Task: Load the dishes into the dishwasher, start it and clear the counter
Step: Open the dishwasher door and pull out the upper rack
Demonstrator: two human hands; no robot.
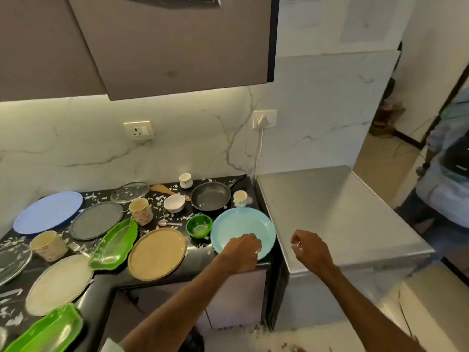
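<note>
Left fingers [253, 243]: curling down onto the near rim of the light blue plate [243, 224]; whether they are gripping it cannot be told.
Right hand [312, 252]: hovering over the steel-topped unit [330, 212], its fingers loosely curling and carrying no dish.
Plate: lying at the right end of the black worktop [200, 257], just beside the green bowl [199, 226].
Slip risk: a one-sided hold at the rim is likely leaving the plate tipping as it lifts.
Knock risk: the bowl and the cup [240, 198] are sitting close.
Mess risk: white scraps [157, 199] are littering the dishes and may be going in with them.
</note>
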